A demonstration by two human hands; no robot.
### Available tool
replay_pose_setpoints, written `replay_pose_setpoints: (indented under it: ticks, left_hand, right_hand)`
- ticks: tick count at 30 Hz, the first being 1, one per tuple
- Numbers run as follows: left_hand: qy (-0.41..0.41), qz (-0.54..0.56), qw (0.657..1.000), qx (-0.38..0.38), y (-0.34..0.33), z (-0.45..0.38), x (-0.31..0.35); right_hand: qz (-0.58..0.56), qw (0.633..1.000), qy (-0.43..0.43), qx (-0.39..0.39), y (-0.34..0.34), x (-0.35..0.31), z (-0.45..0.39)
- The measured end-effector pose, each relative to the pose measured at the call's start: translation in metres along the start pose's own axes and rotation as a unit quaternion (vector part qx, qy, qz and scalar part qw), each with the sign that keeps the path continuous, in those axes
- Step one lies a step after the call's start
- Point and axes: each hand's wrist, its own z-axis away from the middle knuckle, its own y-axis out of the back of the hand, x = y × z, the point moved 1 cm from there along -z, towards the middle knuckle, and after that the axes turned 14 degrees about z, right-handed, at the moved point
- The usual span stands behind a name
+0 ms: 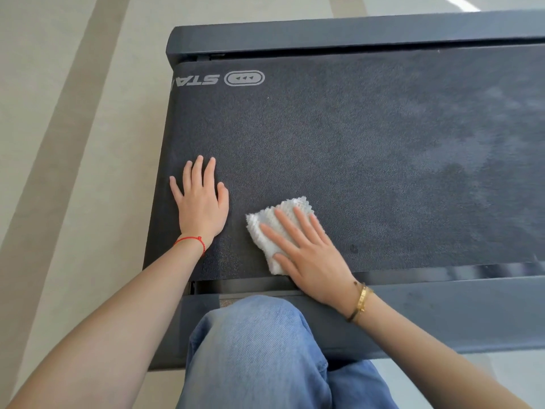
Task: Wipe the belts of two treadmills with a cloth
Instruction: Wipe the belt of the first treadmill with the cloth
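The right hand [309,255] lies flat on a folded white cloth [278,231], fingers straight and spread wide, pressing it down onto the dark belt [354,149] of a treadmill; the cloth sits near the belt's closest edge, at about 6 o'clock on the visible belt, with its fluffy corner poking out past the fingertips toward 12 o'clock; the heel of the hand reaches back over the near side rail [442,308]. The left hand [202,203] rests palm down on the bare belt at about 9 o'clock from the cloth, just beside it but not touching, fingers straight and slightly fanned, holding nothing; a red string bracelet [191,242] circles that wrist, and a gold bangle [361,302] circles the right wrist. A white logo [244,78] with partial lettering is printed on the belt at about 11 o'clock, near the end cap [324,32] of the frame; the far right stretch of belt, toward 2 o'clock, looks paler and streaky than the rest. A knee in blue jeans [256,343] comes up at 6 o'clock, over the near rail; pale floor [73,143] with wide tan bands fills the left side.
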Motion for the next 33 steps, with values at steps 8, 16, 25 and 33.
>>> replay_pose_setpoints:
  ticks: [8,16,25,33]
  left_hand:
    - [0.002,0.001,1.000,-0.003,0.000,0.001,0.003]
    - [0.002,-0.011,1.000,-0.025,0.004,0.004,0.006]
    - [0.016,0.004,0.998,-0.061,-0.005,0.010,0.045]
    - [-0.048,0.012,0.995,-0.085,-0.036,-0.004,0.100]
  right_hand:
    - [-0.031,0.971,-0.235,-0.032,-0.001,0.076,0.009]
    - [0.006,0.998,-0.052,-0.021,-0.001,0.048,0.026]
    - [-0.002,0.983,-0.176,-0.047,0.005,0.088,0.013]
    - [0.010,0.995,-0.095,-0.013,-0.003,0.103,0.010]
